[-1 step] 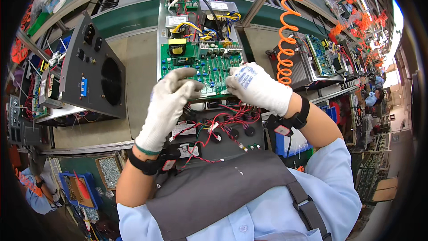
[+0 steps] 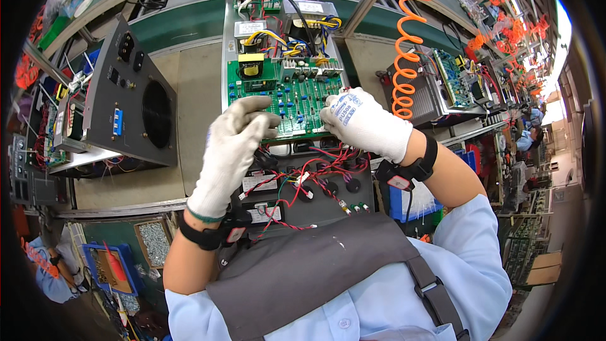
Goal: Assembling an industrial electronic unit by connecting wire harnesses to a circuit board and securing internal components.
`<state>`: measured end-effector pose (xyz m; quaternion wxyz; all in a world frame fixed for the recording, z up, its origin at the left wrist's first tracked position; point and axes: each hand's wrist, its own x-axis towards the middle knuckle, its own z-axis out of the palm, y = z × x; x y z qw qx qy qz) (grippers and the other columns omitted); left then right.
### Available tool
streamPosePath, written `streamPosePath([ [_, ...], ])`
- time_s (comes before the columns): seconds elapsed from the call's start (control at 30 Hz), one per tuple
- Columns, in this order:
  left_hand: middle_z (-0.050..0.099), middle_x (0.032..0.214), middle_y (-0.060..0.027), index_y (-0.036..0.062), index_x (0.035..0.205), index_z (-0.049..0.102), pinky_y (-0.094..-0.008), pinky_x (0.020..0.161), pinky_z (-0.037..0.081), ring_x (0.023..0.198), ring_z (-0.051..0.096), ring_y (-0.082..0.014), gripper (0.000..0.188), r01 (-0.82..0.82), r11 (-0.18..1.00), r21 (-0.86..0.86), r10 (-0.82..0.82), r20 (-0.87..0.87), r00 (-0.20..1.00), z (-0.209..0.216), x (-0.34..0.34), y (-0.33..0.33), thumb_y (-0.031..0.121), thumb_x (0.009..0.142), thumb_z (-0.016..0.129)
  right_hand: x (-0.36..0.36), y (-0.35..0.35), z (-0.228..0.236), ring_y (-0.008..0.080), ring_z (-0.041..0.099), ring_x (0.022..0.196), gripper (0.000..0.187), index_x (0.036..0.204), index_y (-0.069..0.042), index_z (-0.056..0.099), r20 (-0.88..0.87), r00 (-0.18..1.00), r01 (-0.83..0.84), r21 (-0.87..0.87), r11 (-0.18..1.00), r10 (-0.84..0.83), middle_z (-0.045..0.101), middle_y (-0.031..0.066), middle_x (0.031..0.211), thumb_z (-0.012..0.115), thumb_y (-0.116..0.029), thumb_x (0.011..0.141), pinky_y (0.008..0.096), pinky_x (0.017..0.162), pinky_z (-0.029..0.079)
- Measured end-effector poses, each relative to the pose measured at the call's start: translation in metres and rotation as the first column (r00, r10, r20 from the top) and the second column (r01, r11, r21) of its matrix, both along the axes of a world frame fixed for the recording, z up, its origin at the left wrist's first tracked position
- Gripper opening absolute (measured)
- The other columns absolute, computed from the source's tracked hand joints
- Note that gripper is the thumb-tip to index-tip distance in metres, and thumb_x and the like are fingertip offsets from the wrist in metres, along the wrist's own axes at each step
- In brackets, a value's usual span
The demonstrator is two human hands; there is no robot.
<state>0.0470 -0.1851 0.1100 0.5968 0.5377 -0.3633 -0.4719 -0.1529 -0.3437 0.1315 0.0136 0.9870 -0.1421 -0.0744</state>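
A green circuit board full of small parts lies in a long metal chassis in front of me. My left hand, in a white knit glove, hovers over the board's near left corner. Its fingers are loosely bent with gaps between them, and nothing shows in them. At the board's right edge, my right hand, gloved alike, has its fingers curled closed. Whatever they pinch is hidden under them. Red wires with white plugs spread over the dark panel nearest me.
To the left stands a dark panelled unit with a round fan grille. Another open unit sits at right, behind a hanging orange coiled hose. Blue bins flank me lower down. A metal post rises behind the bench.
My left hand has shifted slightly left and toward me. The right hand stays at the board's right edge, barely turned. The board has not moved.
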Motion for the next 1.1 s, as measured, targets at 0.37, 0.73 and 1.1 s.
streamPosePath([
  [0.37, 0.071, 0.106, -0.0148, -0.0078, 0.127, 0.059, -0.0300, 0.088, 0.054, 0.093, 0.068, -0.0167, 0.039, -0.153, 0.985, 0.077, 0.154, -0.011, 0.988, -0.004, 0.018, 0.041, 0.020, 0.101, 0.061, 0.015, -0.006, 0.000, 0.0315, 0.068, 0.069, 0.011, 0.081, -0.007, 0.067, -0.132, 0.984, -0.123, -0.017, 0.992, 0.119, 0.064, 0.0114, 0.073, 0.069, -0.017, 0.079, 0.0435, 0.065, 0.054],
  [0.73, 0.071, 0.103, -0.0131, -0.0067, 0.126, 0.059, -0.0290, 0.083, 0.056, 0.086, 0.068, -0.0151, 0.035, -0.148, 0.984, 0.095, 0.158, -0.102, 0.982, -0.021, 0.018, 0.042, 0.018, 0.101, 0.062, 0.009, -0.009, -0.002, 0.0329, 0.069, 0.075, 0.009, 0.082, -0.005, 0.065, -0.065, 0.975, -0.205, 0.079, 0.976, 0.210, 0.065, 0.0139, 0.081, 0.065, -0.013, 0.079, 0.0436, 0.064, 0.054],
  [1.1, 0.072, 0.108, -0.0150, -0.0086, 0.137, 0.052, -0.0304, 0.084, 0.055, 0.092, 0.069, -0.0164, 0.057, 0.165, 0.961, 0.224, -0.233, 0.325, 0.916, 0.008, -0.004, 0.044, 0.023, 0.093, 0.068, 0.007, -0.015, 0.003, 0.0330, 0.072, 0.085, 0.026, 0.107, -0.008, 0.070, -0.129, 0.985, 0.169, 0.531, 0.830, -0.118, 0.072, 0.0161, 0.091, 0.064, -0.017, 0.084, 0.0425, 0.077, 0.056],
])
